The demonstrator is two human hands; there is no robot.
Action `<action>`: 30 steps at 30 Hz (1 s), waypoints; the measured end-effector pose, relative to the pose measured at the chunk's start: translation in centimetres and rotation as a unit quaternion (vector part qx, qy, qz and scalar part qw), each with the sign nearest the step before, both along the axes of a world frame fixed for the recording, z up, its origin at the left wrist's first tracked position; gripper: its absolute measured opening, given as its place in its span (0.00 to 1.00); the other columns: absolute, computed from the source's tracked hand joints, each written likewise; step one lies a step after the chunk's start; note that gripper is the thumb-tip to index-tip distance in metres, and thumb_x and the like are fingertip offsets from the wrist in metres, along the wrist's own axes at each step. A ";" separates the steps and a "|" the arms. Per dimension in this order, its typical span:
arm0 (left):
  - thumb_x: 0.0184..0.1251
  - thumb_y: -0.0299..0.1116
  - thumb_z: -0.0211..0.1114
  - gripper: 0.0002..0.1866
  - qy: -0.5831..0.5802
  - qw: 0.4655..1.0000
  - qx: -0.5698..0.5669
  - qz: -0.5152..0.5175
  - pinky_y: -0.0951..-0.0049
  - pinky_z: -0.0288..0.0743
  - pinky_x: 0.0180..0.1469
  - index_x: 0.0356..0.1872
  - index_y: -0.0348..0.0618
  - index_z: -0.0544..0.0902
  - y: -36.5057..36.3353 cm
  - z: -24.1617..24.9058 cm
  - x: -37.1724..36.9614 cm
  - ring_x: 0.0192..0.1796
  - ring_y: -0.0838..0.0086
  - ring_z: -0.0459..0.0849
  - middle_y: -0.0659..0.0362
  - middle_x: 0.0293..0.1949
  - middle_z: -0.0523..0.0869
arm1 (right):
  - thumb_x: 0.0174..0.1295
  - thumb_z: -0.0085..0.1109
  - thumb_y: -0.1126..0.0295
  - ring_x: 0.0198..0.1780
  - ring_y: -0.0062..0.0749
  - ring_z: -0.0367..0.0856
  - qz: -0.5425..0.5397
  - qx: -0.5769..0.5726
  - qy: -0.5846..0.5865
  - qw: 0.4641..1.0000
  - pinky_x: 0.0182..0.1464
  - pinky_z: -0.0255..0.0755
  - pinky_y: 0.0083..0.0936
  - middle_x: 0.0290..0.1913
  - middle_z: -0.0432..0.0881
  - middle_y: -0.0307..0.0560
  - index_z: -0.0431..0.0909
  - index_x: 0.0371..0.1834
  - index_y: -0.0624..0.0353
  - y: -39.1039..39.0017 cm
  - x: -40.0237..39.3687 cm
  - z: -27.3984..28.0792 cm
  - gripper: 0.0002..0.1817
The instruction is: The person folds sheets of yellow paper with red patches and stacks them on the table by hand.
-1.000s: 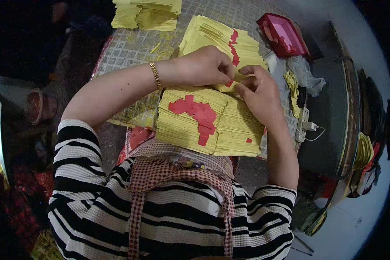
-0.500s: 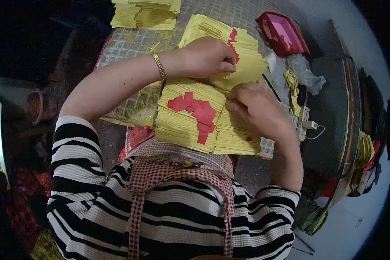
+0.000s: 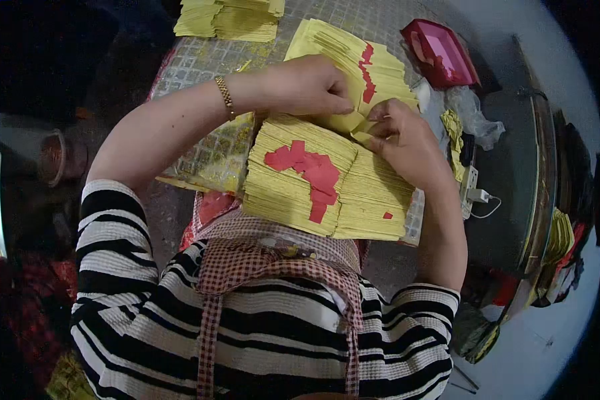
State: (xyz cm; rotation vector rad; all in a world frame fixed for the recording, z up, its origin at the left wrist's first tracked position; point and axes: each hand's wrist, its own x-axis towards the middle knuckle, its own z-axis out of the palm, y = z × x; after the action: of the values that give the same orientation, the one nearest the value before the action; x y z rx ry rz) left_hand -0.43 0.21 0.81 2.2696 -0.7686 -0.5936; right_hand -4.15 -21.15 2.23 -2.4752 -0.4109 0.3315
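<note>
A thick fanned stack of yellow paper sheets (image 3: 293, 193) with red patches lies on the table right in front of me. A second fanned yellow stack (image 3: 380, 73) with red marks sits just behind it. My left hand (image 3: 307, 87), with a gold bracelet on its wrist, pinches a folded yellow sheet (image 3: 350, 123) between the two stacks. My right hand (image 3: 403, 140) grips the same sheet from the right, fingertips meeting those of the left hand.
Another pile of yellow sheets (image 3: 230, 17) lies at the table's far edge. A red tray (image 3: 440, 53), a crumpled clear plastic bag (image 3: 470, 113) and a white power strip with a plug (image 3: 470, 193) lie to the right. The table (image 3: 193, 67) has a patterned grid cover.
Half a second ago my left hand was on the rear stack and my right hand lay low on the front stack. Both hands have come together on one sheet between the stacks.
</note>
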 end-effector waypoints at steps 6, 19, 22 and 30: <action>0.63 0.31 0.61 0.07 -0.049 0.996 -0.048 -0.061 0.76 0.65 0.26 0.35 0.38 0.82 -1.1 -0.5 -0.1 0.22 0.78 0.70 0.62 0.22 0.79 | 0.55 0.61 0.76 0.32 0.34 0.78 -0.041 -0.023 0.034 0.998 0.38 0.71 0.28 0.37 0.83 0.46 0.76 0.44 0.62 0.8 -0.9 1.5 0.13; 0.62 0.29 0.60 0.06 -0.014 0.989 -0.124 -0.077 0.75 0.64 0.24 0.31 0.38 0.80 -1.0 -2.4 -0.6 0.21 0.79 0.66 0.63 0.20 0.77 | 0.56 0.60 0.70 0.43 0.29 0.76 0.280 -0.077 -0.446 0.847 0.51 0.69 0.29 0.47 0.81 0.36 0.81 0.42 0.51 0.5 -5.8 1.0 0.10; 0.62 0.29 0.60 0.06 -0.018 0.988 -0.136 -0.068 0.75 0.64 0.24 0.30 0.38 0.81 -1.0 -2.4 -0.9 0.21 0.79 0.66 0.63 0.20 0.77 | 0.55 0.60 0.69 0.44 0.29 0.75 0.282 -0.076 -0.454 0.842 0.51 0.69 0.29 0.48 0.81 0.36 0.81 0.43 0.51 0.3 -5.9 0.9 0.11; 0.62 0.29 0.59 0.07 -0.025 0.991 -0.111 -0.063 0.74 0.64 0.25 0.29 0.36 0.80 -0.9 -1.2 -1.3 0.20 0.78 0.66 0.62 0.21 0.78 | 0.55 0.61 0.69 0.46 0.31 0.74 0.261 -0.100 -0.443 0.852 0.53 0.69 0.30 0.48 0.80 0.37 0.81 0.45 0.52 -1.4 -6.8 0.0 0.13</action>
State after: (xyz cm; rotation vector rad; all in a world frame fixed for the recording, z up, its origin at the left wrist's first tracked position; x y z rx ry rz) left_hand -1.75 -0.67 -0.42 2.0491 -0.9597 -0.4844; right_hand -10.91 -22.60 2.25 -2.5393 -1.5004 -0.6422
